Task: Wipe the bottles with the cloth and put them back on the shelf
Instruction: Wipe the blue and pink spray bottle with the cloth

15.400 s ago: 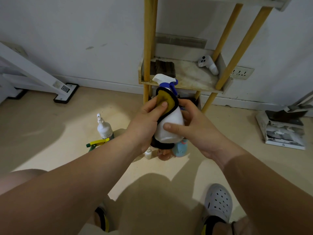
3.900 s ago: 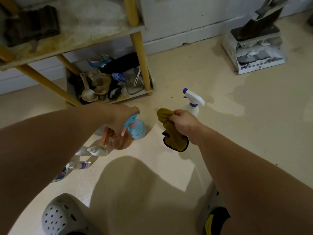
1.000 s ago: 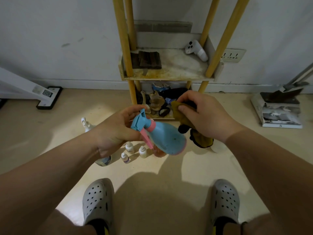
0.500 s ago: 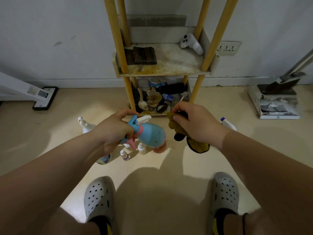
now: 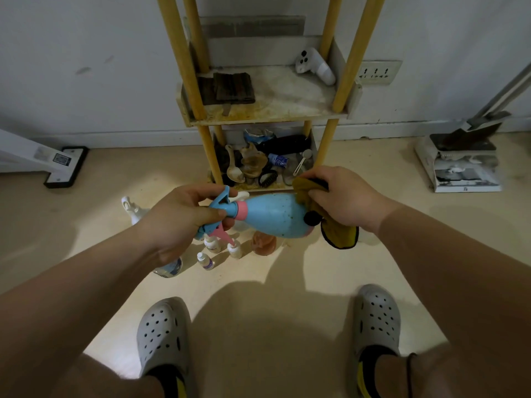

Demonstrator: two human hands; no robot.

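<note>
My left hand (image 5: pixel 184 219) grips the head and neck of a light blue spray bottle (image 5: pixel 273 215) with a pink collar, held sideways in the air. My right hand (image 5: pixel 342 201) holds a yellow cloth with a black edge (image 5: pixel 339 235) bunched against the bottle's wide end. On the floor below stand several small white bottles (image 5: pixel 212 245), an orange bottle (image 5: pixel 264 244) and a white spray bottle (image 5: pixel 133 209), partly hidden by my left hand. The wooden shelf (image 5: pixel 270 114) stands straight ahead against the wall.
A white controller (image 5: pixel 316 66) and a dark folded item (image 5: pixel 230 89) lie on the middle shelf board. The bottom tier holds spoons, brushes and clutter (image 5: pixel 258 163). A box with a dustpan (image 5: pixel 459 165) sits right, a white stand base (image 5: pixel 64 166) left. My shoes (image 5: pixel 163 334) are below.
The blue bottle has been turned to lie more level, and my right hand has brought the cloth onto its wide end. The view has shifted slightly.
</note>
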